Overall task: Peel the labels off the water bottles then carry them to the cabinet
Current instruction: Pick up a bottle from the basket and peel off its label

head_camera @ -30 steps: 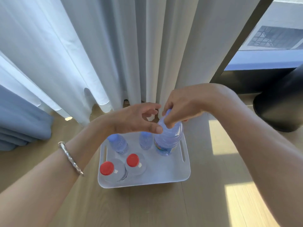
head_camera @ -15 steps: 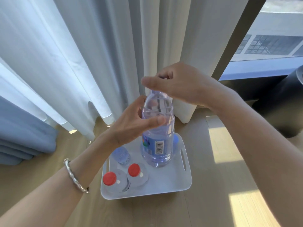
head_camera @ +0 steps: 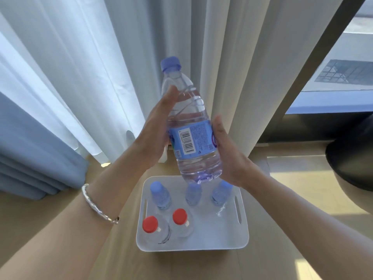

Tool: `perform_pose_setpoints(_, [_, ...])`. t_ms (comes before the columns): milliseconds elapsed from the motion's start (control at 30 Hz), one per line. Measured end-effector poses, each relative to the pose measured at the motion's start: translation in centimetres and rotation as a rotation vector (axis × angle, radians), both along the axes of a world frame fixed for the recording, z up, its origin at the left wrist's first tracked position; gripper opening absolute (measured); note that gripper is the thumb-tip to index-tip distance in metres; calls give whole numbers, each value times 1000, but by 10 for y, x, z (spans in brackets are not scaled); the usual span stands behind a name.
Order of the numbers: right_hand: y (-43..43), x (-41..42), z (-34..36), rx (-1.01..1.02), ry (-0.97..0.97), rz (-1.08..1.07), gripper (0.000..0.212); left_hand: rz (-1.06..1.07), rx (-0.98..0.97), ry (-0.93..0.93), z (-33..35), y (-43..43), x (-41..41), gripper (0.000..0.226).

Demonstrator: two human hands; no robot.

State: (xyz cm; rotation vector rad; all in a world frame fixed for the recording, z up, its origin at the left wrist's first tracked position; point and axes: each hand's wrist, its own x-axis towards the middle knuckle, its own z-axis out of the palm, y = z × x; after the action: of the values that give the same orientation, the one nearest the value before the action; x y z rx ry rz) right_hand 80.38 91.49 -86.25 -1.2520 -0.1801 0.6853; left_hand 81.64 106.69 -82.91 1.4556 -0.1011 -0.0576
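Observation:
I hold a large clear water bottle (head_camera: 188, 122) with a blue cap up in front of the curtain, tilted slightly left. Its blue label (head_camera: 191, 141) with a barcode faces me. My left hand (head_camera: 155, 134) grips the bottle's left side and my right hand (head_camera: 228, 152) presses against its lower right side. Below, a white tray (head_camera: 222, 239) on the wooden floor holds three small blue-capped bottles (head_camera: 160, 196) at the back and two red-capped bottles (head_camera: 179, 221) at the front left.
White curtains (head_camera: 101, 67) hang just behind the tray, with blue curtain folds (head_camera: 30, 158) at the left. A dark round object (head_camera: 351, 158) stands on the floor at the right. A window (head_camera: 339, 67) lies beyond it. Sunlit wooden floor (head_camera: 292, 229) surrounds the tray.
The large bottle rose out of the tray to chest height. My right hand left its cap and moved down to its lower right side; my left hand stayed on its left side.

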Motion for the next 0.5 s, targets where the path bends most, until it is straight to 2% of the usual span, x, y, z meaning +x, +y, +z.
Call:
perform_pose_setpoints(100, [14,-4,1,151,112,-4,81,29,-41,-22,2,3,1,47])
perform_pose_setpoints(233, [25,-6,-2,173,116,-26,93,70,137,-71,4,10,6,52])
perform_pose_setpoints(400, [24,-1,0,57,15,-140,82,106,289,-66,4,14,7,73])
perform_pose_setpoints(500, [23,5,6,-40,-139,-268,76,169,392,-50,1,11,6,83])
